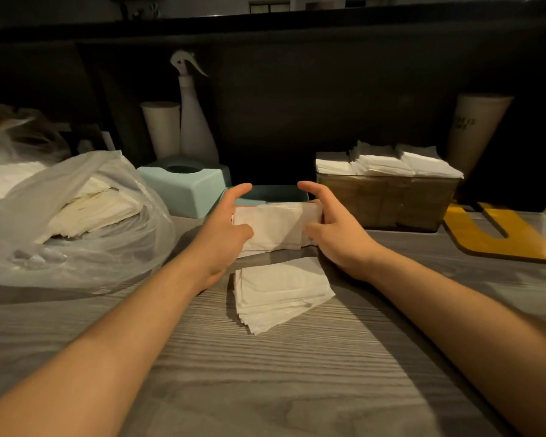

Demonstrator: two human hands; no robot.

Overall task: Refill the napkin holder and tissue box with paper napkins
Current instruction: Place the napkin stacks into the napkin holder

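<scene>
While both hands' fingers grip a napkin stack (276, 227) over the teal box (262, 192), the brown holder (388, 200) sits full.

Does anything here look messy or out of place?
The napkins in the brown holder are piled above its rim in uneven, tilted bunches. A loose stack lies fanned out and askew on the table. Nothing looks spilled or torn.

White napkins (278, 227) (teal box (183, 190), grey wood-grain table (265, 373))
</scene>
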